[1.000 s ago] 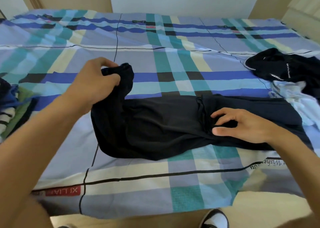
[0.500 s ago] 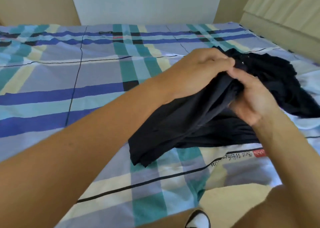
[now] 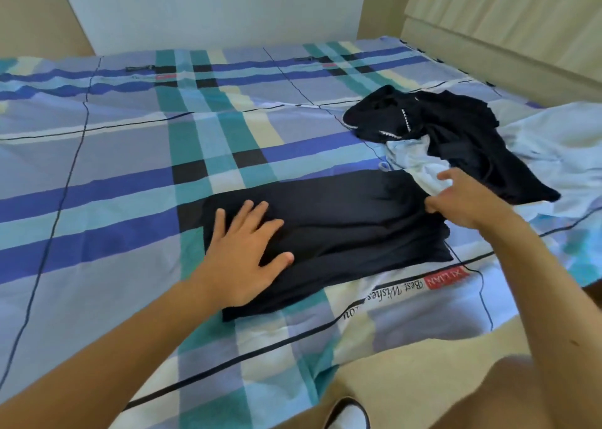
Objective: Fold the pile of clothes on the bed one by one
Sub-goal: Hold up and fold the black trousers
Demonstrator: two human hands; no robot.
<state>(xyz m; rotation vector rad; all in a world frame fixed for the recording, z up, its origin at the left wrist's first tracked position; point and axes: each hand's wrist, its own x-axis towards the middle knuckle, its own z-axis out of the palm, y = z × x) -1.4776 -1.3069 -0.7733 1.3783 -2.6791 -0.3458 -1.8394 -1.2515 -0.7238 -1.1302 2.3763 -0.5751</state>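
Open left hand (image 3: 242,256) is pressing a soft, limp black garment (image 3: 351,220), probably best held by corners; right hand (image 3: 464,202) is touching its edge, grip unclear.

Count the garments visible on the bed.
3: dark folded garment under the left hand; black top with white trim at right; pale garment partly under that top, by the right hand. More may hide beneath.

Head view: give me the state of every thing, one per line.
Dark garment: folded, flat on the bed.
Left hand: fingers straight, pressing on the dark garment.
Right hand: at the dark garment's right edge, blurred; grip unclear.
Black top: crumpled, unfolded, atop the pale blue cloth.
Pale blue cloth: crumpled, partly covered.
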